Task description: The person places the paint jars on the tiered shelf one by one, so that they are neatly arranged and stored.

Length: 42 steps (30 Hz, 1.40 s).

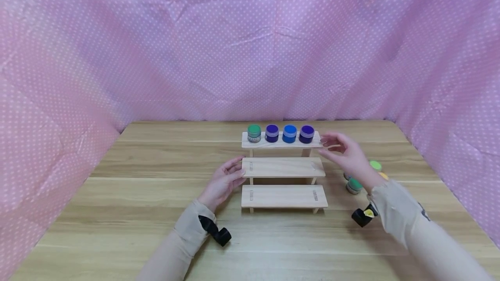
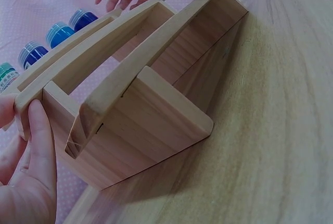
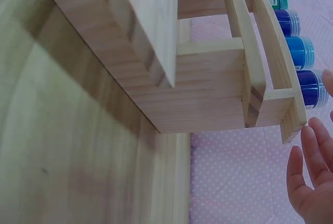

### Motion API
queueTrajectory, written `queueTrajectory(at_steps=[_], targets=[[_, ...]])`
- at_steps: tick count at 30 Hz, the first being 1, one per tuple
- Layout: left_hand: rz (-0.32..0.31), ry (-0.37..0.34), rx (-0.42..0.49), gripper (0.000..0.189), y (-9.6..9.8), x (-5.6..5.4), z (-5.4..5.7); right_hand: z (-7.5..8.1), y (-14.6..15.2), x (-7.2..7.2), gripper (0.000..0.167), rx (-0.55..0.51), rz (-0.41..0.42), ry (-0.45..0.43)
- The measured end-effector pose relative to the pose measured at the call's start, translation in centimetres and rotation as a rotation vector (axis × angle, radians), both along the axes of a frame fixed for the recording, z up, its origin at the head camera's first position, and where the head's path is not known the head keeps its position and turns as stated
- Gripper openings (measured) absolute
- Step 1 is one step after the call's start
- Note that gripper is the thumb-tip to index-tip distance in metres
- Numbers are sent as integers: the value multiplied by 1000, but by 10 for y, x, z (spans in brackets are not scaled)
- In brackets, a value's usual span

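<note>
A three-tier wooden display stand (image 1: 283,167) stands on the table. Its top tier holds a row of small lidded jars: a green jar (image 1: 254,134), a purple jar (image 1: 271,134), a blue jar (image 1: 289,134) and, at the right end, a second purple jar (image 1: 306,134). My left hand (image 1: 222,182) grips the left end of the middle tier, thumb and fingers around the board's end in the left wrist view. By the right end of the top tier, my right hand (image 1: 345,155) has its fingers spread and loosely bent, with nothing held, close beside the end purple jar (image 3: 310,88).
Several more jars are grouped on the table to the right, partly hidden under my right arm, among them a dark green jar (image 1: 353,186) and a light green jar (image 1: 376,165). A pink dotted cloth (image 1: 250,55) hangs behind the wooden table (image 1: 156,211).
</note>
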<state>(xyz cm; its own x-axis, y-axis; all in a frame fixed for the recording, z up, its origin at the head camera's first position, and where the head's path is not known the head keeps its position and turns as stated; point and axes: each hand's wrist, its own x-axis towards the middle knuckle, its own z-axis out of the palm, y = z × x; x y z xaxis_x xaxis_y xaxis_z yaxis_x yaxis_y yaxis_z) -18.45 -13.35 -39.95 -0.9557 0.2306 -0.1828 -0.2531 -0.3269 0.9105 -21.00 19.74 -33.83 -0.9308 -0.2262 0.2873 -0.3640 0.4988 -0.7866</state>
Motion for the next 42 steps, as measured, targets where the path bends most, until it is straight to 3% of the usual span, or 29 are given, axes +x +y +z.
queueTrajectory(at_steps=[9, 24, 42], targets=[[-19, 8, 9, 59, 0, 1, -4, -9, 6, 14, 42, -6, 3, -1], [-28, 17, 18, 59, 1, 0, 2, -24, 20, 27, 38, -23, 10, 73], [-18, 23, -8, 59, -1, 2, 0, -31, 38, 45, 41, 14, 16, 40]])
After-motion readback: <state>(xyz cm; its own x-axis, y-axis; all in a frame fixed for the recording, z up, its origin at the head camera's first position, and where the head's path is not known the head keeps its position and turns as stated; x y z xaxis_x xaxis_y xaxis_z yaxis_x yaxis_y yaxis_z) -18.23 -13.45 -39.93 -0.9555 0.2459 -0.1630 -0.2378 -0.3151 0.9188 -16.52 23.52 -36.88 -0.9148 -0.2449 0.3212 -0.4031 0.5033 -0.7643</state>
